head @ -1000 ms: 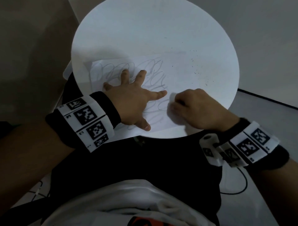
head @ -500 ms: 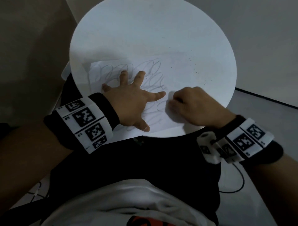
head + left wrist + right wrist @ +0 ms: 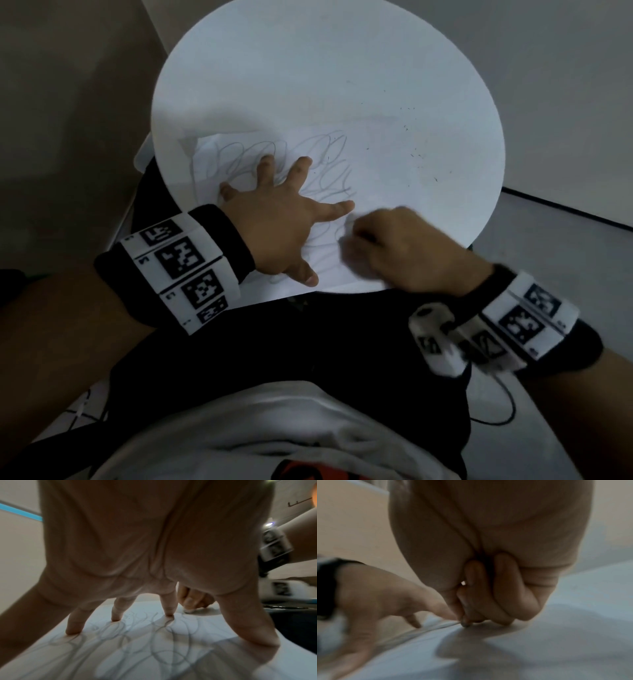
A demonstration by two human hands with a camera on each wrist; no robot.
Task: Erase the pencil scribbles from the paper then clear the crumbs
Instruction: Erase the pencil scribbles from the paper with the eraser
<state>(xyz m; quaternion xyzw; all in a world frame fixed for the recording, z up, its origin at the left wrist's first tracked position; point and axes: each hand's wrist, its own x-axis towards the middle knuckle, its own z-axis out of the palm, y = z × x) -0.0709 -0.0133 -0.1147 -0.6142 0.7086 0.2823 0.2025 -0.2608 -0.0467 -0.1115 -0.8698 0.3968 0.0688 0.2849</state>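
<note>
A white paper [image 3: 376,164] with grey pencil scribbles [image 3: 318,154] lies on the round white table [image 3: 308,68]. My left hand [image 3: 281,219] presses it flat with fingers spread, fingertips [image 3: 169,613] on the scribbles [image 3: 154,642]. Just right of my left index finger, my right hand [image 3: 394,246] is curled and blurred, pinching a small eraser against the paper. In the left wrist view the pale eraser [image 3: 188,610] shows under the right fingers; in the right wrist view its worn tip [image 3: 465,624] touches the sheet. Dark crumbs [image 3: 418,154] dot the paper's right part.
The table's near edge [image 3: 342,294] lies just under both wrists, above my dark lap. A grey floor and wall meet at the right. A thin black cable [image 3: 496,418] loops on the floor below the right wrist.
My right hand with the eraser has shifted slightly left and toward me, rubbing beside the left index finger; it is now motion-blurred. The left hand stays pressed in place.
</note>
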